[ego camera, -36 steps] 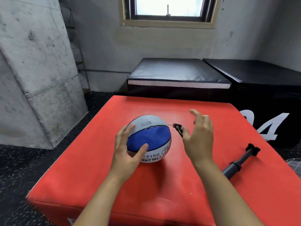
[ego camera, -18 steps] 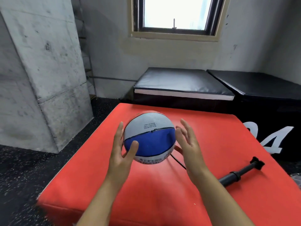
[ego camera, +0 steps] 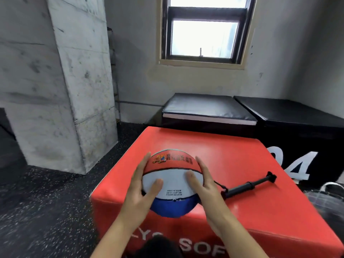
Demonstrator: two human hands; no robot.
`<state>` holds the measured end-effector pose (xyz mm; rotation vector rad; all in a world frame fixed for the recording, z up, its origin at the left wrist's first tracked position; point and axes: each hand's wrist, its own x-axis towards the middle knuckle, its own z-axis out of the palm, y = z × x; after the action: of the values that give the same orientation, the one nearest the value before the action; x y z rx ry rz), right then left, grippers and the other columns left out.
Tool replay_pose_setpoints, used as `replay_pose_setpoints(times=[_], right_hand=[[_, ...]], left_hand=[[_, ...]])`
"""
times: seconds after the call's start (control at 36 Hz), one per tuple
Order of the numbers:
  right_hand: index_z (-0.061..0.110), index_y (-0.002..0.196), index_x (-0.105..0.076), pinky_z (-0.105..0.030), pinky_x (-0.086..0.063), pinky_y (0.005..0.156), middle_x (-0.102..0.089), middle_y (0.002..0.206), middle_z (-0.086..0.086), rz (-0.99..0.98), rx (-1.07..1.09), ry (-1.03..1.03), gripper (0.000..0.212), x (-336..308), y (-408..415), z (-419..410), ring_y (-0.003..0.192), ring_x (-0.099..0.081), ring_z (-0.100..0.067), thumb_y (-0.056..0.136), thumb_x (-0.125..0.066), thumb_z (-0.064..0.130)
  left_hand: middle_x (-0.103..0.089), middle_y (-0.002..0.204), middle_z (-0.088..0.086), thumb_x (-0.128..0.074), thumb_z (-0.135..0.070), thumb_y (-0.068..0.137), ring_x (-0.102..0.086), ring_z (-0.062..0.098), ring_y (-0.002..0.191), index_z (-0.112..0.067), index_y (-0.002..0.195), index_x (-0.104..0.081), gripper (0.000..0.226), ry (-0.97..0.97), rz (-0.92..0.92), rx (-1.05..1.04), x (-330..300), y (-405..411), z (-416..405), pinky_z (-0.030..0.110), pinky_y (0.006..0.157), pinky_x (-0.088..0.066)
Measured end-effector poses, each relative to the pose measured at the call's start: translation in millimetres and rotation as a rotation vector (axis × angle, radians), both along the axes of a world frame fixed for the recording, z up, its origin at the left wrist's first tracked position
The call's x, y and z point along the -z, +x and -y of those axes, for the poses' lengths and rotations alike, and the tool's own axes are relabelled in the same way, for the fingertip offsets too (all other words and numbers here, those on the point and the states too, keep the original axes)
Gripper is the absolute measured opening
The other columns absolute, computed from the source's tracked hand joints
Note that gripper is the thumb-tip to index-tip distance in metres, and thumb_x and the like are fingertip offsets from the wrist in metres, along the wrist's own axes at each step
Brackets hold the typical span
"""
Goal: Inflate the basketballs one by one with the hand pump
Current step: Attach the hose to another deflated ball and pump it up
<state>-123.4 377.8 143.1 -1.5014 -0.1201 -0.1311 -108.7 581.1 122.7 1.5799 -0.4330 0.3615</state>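
Observation:
I hold a small basketball (ego camera: 173, 181) with red, white and blue panels between both hands, lifted above the near left part of the red foam box (ego camera: 232, 151). My left hand (ego camera: 143, 192) grips its left side with the thumb across the white panel. My right hand (ego camera: 202, 185) grips its right side, thumb also on the white panel. The black hand pump (ego camera: 249, 186) lies on the box to the right, handle pointing away. Its thin hose (ego camera: 220, 186) curls at the near end beside my right hand, free of the ball.
Two black padded boxes (ego camera: 208, 108) stand behind the red box, one with a white "04". A concrete pillar (ego camera: 61, 86) rises at the left. A wire basket (ego camera: 331, 198) shows at the right edge. Dark speckled floor (ego camera: 46, 202) lies to the left.
Both hands closed on the ball, lifted it off the box and pulled it toward me, turning it so the red panel faces up. The pump stays put.

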Motion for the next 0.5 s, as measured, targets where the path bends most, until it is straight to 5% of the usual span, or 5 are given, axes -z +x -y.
replay_pose_setpoints(times=[0.11,0.39,0.5], right_hand=[[0.067,0.144,-0.041,-0.046,-0.048,0.115,-0.059,0.148,0.018,-0.025,0.005,-0.04,0.089,1.4,-39.6,-10.4,0.132,-0.06,-0.007,0.065,-0.077,0.085],[0.054,0.154,-0.038,-0.043,-0.052,0.111,-0.061,0.146,0.016,-0.018,-0.036,-0.09,0.093,-1.8,-103.4,-35.4,0.126,-0.064,-0.006,0.073,-0.077,0.076],[0.044,0.156,-0.035,-0.018,-0.056,0.09,-0.06,0.136,0.025,-0.087,-0.107,-0.202,0.086,8.1,-116.5,-49.4,0.106,-0.065,0.016,0.082,-0.07,0.07]], left_hand=[[-0.047,0.157,-0.019,-0.07,-0.072,0.081,-0.048,0.006,0.144,-0.049,0.155,-0.042,0.083,0.012,-0.021,-0.001,-3.6,-38.5,-9.4,0.046,0.122,-0.04],[-0.045,0.156,-0.026,-0.068,-0.069,0.085,-0.043,0.001,0.146,-0.05,0.155,-0.041,0.077,0.022,-0.025,-0.023,-1.6,-110.9,-39.6,0.044,0.124,-0.037],[-0.048,0.157,-0.019,-0.066,-0.066,0.087,-0.048,0.003,0.143,-0.043,0.158,-0.039,0.079,0.042,-0.089,-0.028,15.5,-127.7,-59.8,0.042,0.122,-0.04]])
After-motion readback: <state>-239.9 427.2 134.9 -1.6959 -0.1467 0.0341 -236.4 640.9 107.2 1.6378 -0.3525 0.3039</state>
